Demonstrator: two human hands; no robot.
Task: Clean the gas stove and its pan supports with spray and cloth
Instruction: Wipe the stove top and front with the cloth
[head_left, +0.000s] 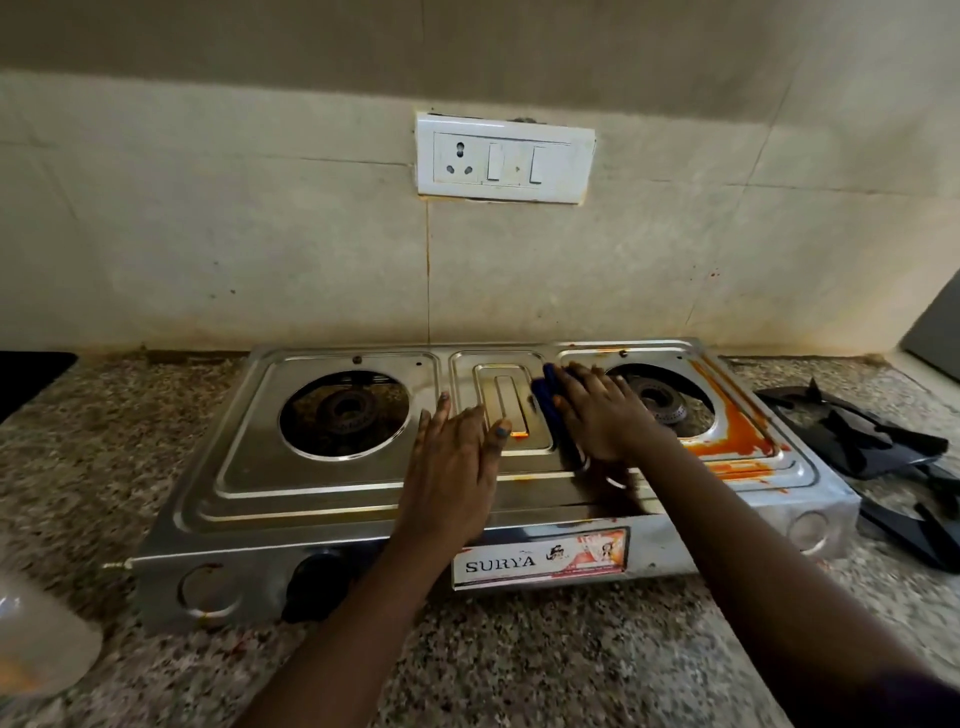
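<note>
My right hand presses the blue cloth flat on the stove; left hand spread flat; two burners, both bare.

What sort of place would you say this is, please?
Most likely a home kitchen: a two-burner gas stove sits on a speckled stone counter against a tiled wall with a socket, and the pan supports lie beside it.
</note>
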